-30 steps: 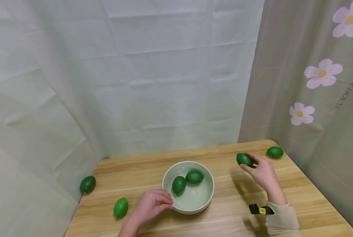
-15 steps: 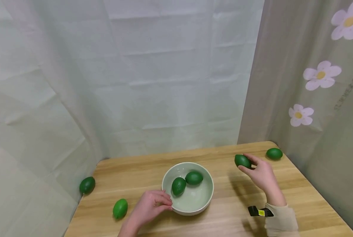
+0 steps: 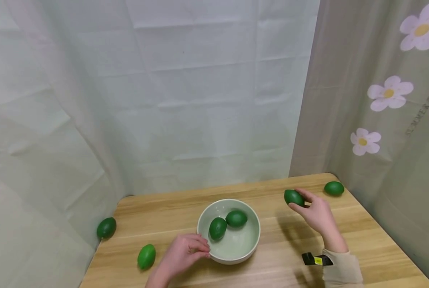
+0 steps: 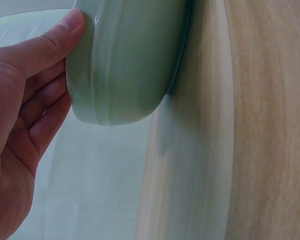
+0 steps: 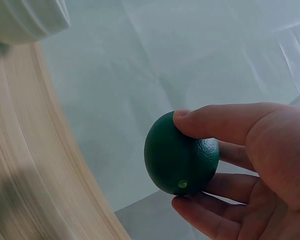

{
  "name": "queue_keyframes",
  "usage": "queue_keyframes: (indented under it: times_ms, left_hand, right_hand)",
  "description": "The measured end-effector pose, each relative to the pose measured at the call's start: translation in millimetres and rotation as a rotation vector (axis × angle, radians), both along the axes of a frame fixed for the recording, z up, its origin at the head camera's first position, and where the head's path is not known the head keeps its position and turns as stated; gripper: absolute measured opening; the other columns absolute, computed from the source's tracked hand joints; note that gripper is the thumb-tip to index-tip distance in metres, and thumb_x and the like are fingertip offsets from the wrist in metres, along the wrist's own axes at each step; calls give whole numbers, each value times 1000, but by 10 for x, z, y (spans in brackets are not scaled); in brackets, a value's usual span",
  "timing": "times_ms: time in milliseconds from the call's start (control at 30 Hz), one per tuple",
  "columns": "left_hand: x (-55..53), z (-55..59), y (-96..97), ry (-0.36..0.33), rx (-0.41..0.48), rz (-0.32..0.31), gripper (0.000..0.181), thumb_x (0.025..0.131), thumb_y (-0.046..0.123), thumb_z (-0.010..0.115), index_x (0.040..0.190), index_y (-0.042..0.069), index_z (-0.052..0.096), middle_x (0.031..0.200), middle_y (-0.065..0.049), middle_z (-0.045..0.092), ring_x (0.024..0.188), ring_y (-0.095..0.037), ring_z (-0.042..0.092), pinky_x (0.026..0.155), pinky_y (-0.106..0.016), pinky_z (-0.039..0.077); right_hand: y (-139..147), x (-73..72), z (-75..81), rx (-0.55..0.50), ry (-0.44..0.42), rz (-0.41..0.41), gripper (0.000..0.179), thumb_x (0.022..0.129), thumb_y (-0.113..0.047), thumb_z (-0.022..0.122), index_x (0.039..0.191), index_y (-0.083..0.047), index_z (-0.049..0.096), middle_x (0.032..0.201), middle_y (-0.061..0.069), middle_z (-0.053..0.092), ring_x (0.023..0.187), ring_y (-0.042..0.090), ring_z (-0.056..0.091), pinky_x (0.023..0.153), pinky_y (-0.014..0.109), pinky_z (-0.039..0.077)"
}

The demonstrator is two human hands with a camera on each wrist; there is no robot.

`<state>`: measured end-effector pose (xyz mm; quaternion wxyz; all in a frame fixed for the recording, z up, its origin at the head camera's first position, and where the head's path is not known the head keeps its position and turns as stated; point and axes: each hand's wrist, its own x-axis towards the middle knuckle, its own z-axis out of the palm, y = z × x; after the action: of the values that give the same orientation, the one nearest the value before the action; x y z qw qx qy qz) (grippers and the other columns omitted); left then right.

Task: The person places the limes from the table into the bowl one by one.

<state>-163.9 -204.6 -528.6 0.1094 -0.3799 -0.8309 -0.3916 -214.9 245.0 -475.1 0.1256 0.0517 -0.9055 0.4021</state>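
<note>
A pale green bowl [image 3: 236,244] stands on the wooden table, with two dark green limes [image 3: 217,229] lying inside it. My left hand [image 3: 185,254] pinches the near left rim of the bowl; in the left wrist view the thumb lies on the outer wall [image 4: 130,65] and the other fingers go behind the rim. To the right of the bowl, my right hand [image 3: 317,212] holds another dark green lime [image 5: 170,155] between thumb and fingers. That lime is raised above the table, its shadow falling below.
A dark green lime [image 3: 334,188] lies at the table's far right corner. On the left are a dark green lime [image 3: 106,228] at the edge and a brighter green one [image 3: 146,256] nearer. Pale curtains [image 3: 207,100] hang behind and beside the wooden table [image 3: 157,216].
The right hand has shifted slightly left with its lime. The left hand keeps its hold on the bowl's rim, and the bowl stays in place.
</note>
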Motion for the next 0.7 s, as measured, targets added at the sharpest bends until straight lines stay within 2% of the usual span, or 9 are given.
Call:
queue_keyframes:
  times_ms: [167, 700]
  left_hand:
    - [-1, -2, 2, -10, 5, 3, 9, 85, 12, 91, 93, 12, 86, 97, 5, 80, 96, -8, 75, 103, -43, 61]
    - [7, 36, 10, -18, 4, -6, 10, 84, 10, 91, 93, 11, 86, 96, 1, 81, 96, -8, 75, 105, -45, 60]
  right_hand:
    - [-11, 8, 21, -1, -3, 4, 63, 98, -31, 82, 150, -4, 59, 145, 30, 61, 116, 50, 70, 86, 54, 66]
    - [-28, 16, 43, -6, 6, 20, 63, 98, -31, 81, 151, -4, 59, 145, 29, 61, 115, 49, 70, 88, 53, 66]
